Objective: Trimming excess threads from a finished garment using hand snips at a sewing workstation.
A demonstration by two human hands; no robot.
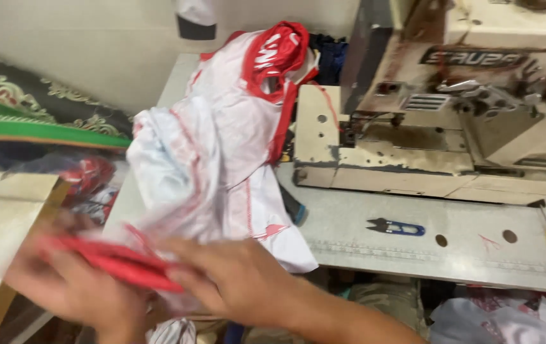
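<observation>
got both my hands on the red-trimmed white garment (pixel 209 165) hanging off the desk's (pixel 375 248) left edge; my left hand (pixel 75 286) pinches its red band (pixel 117 261), blurry though; my right hand (pixel 234 280) lies flat on it; blue snips (pixel 395 226) mid-desk by the sewing machine (pixel 451 108).

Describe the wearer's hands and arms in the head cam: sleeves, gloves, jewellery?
Both hands are bare, with no gloves. The left hand is motion-blurred, so rings or a watch cannot be ruled out there. The right hand shows no ring, and its forearm is bare with no sleeve or wristband in view.
</observation>
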